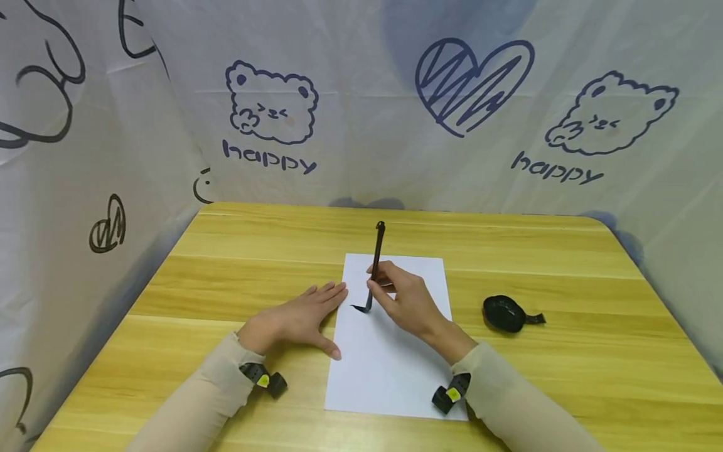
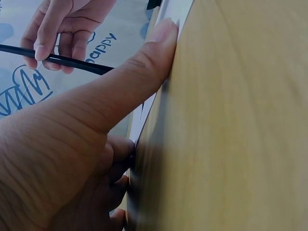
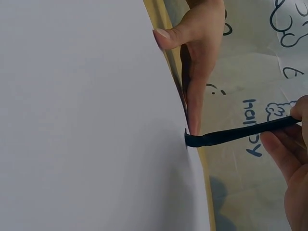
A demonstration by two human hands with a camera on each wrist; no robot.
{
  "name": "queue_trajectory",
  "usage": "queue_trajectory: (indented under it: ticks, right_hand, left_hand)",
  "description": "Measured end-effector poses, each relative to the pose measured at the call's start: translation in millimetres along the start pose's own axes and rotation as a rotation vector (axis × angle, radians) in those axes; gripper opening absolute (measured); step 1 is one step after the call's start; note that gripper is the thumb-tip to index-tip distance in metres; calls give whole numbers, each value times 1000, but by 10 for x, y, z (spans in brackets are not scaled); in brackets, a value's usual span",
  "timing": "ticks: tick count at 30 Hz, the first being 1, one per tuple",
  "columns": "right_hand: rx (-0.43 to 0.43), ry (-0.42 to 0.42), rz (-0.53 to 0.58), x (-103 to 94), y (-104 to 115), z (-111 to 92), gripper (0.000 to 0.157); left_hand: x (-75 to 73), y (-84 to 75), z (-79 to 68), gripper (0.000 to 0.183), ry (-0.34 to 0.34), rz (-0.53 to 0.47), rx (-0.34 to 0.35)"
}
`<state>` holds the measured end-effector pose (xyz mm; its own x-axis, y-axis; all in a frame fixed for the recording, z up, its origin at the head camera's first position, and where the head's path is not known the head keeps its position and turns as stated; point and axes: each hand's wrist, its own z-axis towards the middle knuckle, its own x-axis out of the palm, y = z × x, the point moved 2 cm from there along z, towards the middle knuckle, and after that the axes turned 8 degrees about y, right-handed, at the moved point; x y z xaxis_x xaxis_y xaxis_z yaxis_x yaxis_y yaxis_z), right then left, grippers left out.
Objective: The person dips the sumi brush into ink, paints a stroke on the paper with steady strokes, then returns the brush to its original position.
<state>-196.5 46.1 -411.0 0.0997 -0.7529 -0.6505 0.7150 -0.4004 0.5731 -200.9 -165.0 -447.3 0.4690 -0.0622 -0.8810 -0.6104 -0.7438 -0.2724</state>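
My right hand (image 1: 407,300) pinches a black calligraphy brush (image 1: 377,251) by its handle, thumb against fingertips. The brush leans slightly from upright, and in the right wrist view its dark tip (image 3: 193,139) bends against the white paper (image 1: 390,376). A short black stroke (image 1: 358,307) shows by the tip in the head view, near the sheet's left edge. Flat beside that edge lies my left hand (image 1: 299,317), fingers straight and spread. Its thumb (image 2: 154,53) and fingertips rest at the paper's margin, holding nothing.
To the right of the paper sits a small black pan-shaped dish (image 1: 504,314) with a short handle. Everything lies on a wood-grain table (image 1: 226,251). White cloth (image 1: 367,157) with drawn bears and hearts hangs behind and at the sides.
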Motion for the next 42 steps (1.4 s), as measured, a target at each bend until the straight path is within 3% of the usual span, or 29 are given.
queue_trajectory:
  ticks: [14, 42]
  right_hand:
    - [0, 37, -14, -50, -39, -51, 18]
    - [26, 13, -59, -181, -77, -98, 16]
  left_hand:
    - [31, 11, 17, 120, -6, 12, 1]
    - [17, 26, 13, 120, -2, 7, 4]
